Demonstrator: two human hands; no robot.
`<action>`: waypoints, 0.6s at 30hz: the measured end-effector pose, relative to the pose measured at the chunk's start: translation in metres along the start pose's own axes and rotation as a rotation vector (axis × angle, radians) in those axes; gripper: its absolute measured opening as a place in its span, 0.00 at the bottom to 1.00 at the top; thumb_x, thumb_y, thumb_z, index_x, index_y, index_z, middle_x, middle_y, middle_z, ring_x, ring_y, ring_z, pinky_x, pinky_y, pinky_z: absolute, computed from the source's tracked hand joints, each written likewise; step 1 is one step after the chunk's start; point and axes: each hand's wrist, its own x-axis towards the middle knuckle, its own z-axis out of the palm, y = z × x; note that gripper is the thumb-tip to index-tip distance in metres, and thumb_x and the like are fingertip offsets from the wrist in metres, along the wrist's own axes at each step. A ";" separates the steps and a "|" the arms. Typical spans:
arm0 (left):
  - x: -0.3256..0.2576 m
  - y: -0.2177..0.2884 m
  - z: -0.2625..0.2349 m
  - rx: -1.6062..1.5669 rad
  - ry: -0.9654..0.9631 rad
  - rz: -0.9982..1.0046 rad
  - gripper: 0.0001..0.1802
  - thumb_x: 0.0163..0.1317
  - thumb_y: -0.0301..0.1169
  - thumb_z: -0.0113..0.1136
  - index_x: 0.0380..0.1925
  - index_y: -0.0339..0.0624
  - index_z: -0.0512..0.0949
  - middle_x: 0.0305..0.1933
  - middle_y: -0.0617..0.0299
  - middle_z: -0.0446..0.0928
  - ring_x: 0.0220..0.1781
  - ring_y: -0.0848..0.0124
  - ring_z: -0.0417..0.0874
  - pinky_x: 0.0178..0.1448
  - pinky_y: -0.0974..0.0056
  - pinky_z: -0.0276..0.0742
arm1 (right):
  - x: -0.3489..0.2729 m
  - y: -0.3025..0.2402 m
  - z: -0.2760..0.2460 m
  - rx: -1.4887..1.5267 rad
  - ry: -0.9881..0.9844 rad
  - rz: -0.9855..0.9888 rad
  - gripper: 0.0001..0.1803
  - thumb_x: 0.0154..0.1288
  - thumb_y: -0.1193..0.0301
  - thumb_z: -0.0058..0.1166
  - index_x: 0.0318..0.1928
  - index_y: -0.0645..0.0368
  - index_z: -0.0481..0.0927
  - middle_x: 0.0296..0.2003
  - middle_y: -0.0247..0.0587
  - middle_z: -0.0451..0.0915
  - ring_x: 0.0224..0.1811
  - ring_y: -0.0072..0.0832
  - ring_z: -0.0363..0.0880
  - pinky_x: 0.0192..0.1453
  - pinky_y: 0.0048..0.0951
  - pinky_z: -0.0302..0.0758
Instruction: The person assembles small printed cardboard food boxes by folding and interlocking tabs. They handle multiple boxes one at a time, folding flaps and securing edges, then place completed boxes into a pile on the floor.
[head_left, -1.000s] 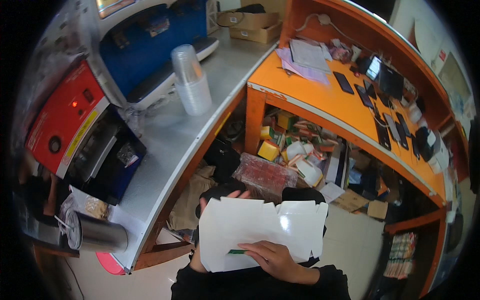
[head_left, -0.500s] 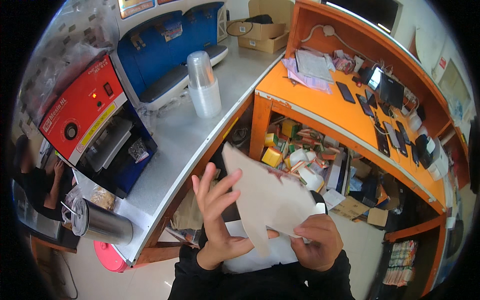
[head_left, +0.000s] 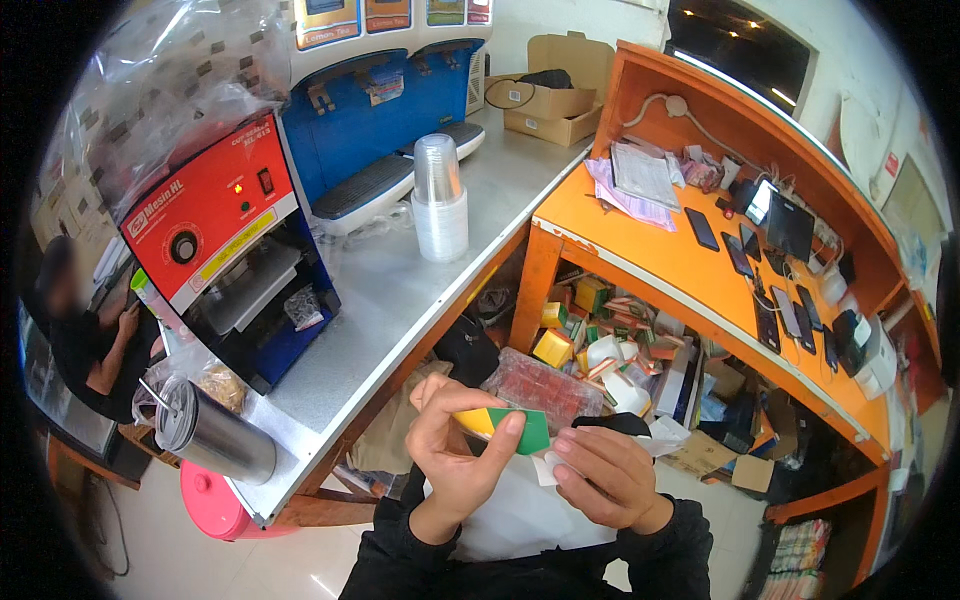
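My left hand (head_left: 458, 452) pinches a small yellow and green folded packet (head_left: 505, 424) between thumb and fingers, held up at chest height. My right hand (head_left: 603, 475) is beside it, fingers curled on a small piece of white paper (head_left: 547, 467) that touches the packet's lower right corner. White sheets of paper (head_left: 520, 515) lie on my lap below both hands. My black sleeves enter from the lower edge.
A steel counter (head_left: 400, 290) on the left carries a red and blue sealing machine (head_left: 225, 240), a blue machine (head_left: 385, 130), stacked clear cups (head_left: 440, 200) and a metal tumbler (head_left: 210, 435). An orange desk (head_left: 700, 270) with phones stands right, boxes beneath. A person (head_left: 90, 340) sits far left.
The large white sheet held up half a second ago has gone down to my lap. My left hand now holds a small yellow and green packet, and my right hand has come up beside it.
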 end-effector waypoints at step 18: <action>0.013 -0.002 -0.008 0.060 -0.400 0.038 0.06 0.45 0.25 0.69 0.20 0.45 0.79 0.20 0.69 0.75 0.25 0.76 0.72 0.43 0.67 0.57 | -0.010 0.010 0.012 -0.011 0.057 0.071 0.12 0.46 0.80 0.61 0.34 0.60 0.78 0.42 0.50 0.79 0.45 0.43 0.79 0.49 0.42 0.78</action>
